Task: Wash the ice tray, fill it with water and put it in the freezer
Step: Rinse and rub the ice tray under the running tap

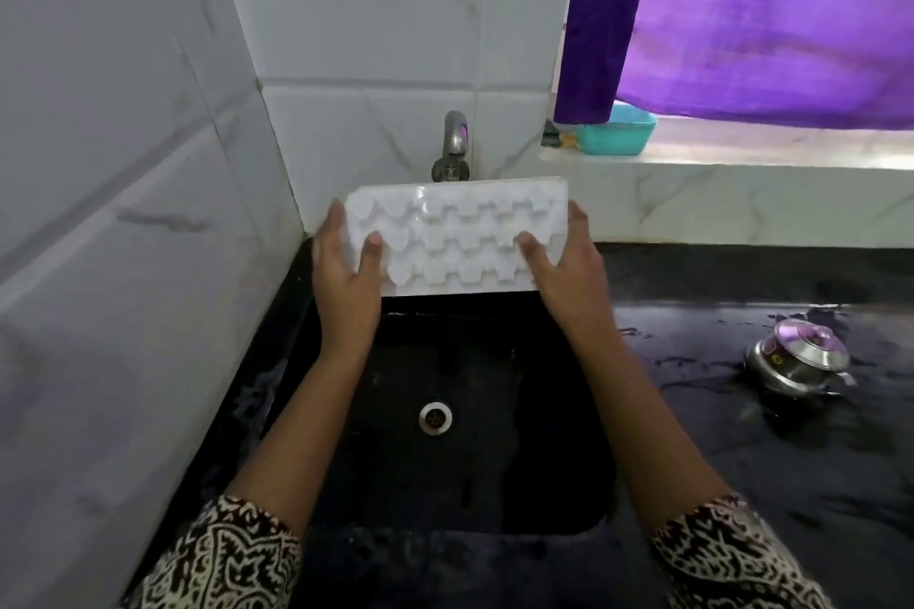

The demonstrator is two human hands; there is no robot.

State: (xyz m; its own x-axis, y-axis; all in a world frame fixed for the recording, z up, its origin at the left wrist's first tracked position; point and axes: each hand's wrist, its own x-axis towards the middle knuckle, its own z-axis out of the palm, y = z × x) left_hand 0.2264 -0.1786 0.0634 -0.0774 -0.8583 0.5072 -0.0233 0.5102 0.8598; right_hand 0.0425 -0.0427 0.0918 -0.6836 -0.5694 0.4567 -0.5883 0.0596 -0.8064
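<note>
Hands hold the white ice tray (pixel 457 237) above the black sink (pixel 559 435), under the tap (pixel 454 141). Left hand (pixel 346 272) and right hand (pixel 561 270) grip its 2 short ends, thumbs lying on the cells.

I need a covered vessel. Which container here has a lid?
The steel pot on the black counter; the teal tub on the window ledge shows no lid.

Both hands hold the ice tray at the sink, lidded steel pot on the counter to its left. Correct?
Wrong side: in the head view the steel pot sits on the counter right of the sink. The left hand and right hand do hold the ice tray there.
</note>
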